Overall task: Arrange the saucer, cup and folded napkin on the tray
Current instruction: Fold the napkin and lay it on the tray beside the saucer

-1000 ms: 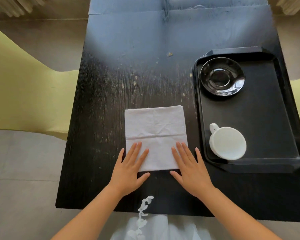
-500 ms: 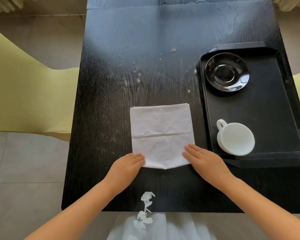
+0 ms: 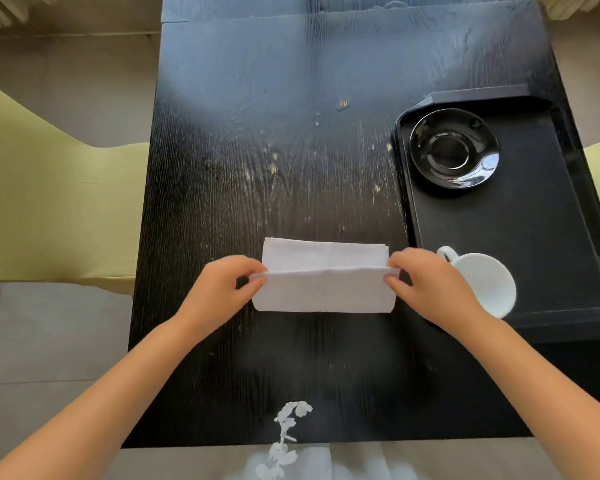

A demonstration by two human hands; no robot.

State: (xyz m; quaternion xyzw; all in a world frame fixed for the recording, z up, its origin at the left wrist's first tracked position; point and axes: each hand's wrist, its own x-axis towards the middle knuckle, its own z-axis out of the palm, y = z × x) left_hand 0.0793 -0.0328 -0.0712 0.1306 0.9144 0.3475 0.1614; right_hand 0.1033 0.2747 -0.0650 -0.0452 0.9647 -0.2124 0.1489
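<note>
A white napkin (image 3: 323, 292) lies on the black table, its near half lifted and folded over toward the far edge. My left hand (image 3: 222, 289) pinches the lifted edge at its left corner. My right hand (image 3: 430, 285) pinches the right corner. A black tray (image 3: 541, 237) sits to the right. On it a glossy black saucer (image 3: 454, 148) rests at the far left corner, and a white cup (image 3: 482, 282) stands upside down near the front left, partly hidden behind my right hand.
The dark wooden table (image 3: 291, 133) has crumbs scattered in the middle. Yellow-green chairs (image 3: 49, 202) stand at the left and right sides. White fabric with a lace sprig (image 3: 284, 434) hangs at the near table edge.
Both hands went from pressing flat on the napkin to gripping its near corners and lifting that edge up and away, so the napkin is now folded about in half.
</note>
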